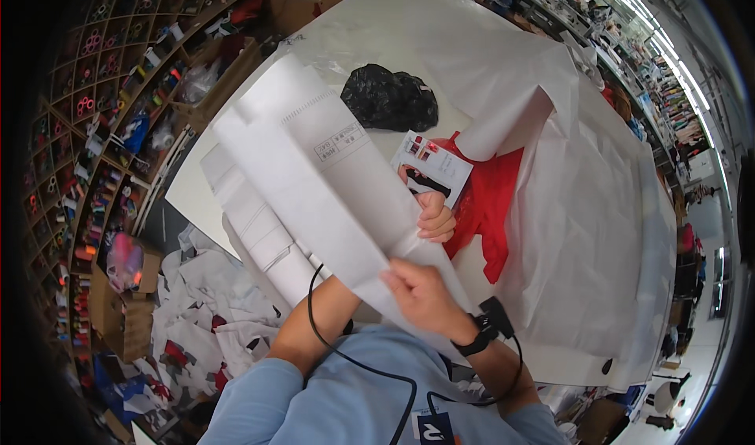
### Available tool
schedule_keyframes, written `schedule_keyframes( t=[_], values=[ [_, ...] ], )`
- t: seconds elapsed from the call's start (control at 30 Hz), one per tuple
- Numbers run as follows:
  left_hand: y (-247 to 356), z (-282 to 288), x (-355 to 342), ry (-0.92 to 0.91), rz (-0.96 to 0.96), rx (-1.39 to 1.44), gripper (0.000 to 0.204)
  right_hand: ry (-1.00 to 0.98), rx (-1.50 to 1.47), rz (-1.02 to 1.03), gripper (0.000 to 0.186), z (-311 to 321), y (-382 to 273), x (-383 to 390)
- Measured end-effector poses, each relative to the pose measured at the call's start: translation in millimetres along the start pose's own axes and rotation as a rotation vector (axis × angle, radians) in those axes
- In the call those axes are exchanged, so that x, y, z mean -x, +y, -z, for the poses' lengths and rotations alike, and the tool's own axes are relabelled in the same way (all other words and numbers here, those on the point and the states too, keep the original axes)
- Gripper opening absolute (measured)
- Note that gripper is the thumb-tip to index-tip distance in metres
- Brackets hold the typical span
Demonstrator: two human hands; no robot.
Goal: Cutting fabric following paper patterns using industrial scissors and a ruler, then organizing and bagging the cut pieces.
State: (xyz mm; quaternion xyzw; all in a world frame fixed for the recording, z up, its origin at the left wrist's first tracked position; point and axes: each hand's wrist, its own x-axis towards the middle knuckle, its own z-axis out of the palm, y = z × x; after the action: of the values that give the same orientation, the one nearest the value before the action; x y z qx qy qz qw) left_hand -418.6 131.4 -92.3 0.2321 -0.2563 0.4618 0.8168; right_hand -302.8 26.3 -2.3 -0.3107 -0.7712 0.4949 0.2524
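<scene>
A long, wide sheet of white paper (291, 158), folded over lengthwise and printed with a ruled scale and a small table, slants across in front of me. My left hand (435, 218) curls its fingers over the sheet's right side; its forearm passes beneath the paper. Lower down, my right hand (421, 291) pinches the folded layers between thumb and fingers. A black strap with a small device circles the right wrist. Under the sheet's left side lie more folded white papers (263, 228) with drawn lines. Close beyond my left hand is a printed page with pictures (440, 166).
On the white table (354, 4) sit a black plastic bag (389, 99), a red plastic bag (495, 209) and a big curled white sheet (582, 209). Thread shelves (102, 138) line the left. White fabric scraps (208, 303) heap below the table's left edge, near a cardboard box (118, 311).
</scene>
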Motion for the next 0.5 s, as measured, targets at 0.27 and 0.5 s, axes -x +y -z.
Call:
schedule_keyframes(
  t=[0.27,0.5],
  values=[
    [-12.8,3.5,36.6,0.353,-0.218,0.083,0.076,0.16,0.037,-0.175,0.015,52.1,35.6,-26.2],
    [-10.7,17.5,20.6,0.386,-0.092,-0.122,0.08,0.366,0.484,0.081,0.022,-15.0,52.8,-20.8]
  ],
)
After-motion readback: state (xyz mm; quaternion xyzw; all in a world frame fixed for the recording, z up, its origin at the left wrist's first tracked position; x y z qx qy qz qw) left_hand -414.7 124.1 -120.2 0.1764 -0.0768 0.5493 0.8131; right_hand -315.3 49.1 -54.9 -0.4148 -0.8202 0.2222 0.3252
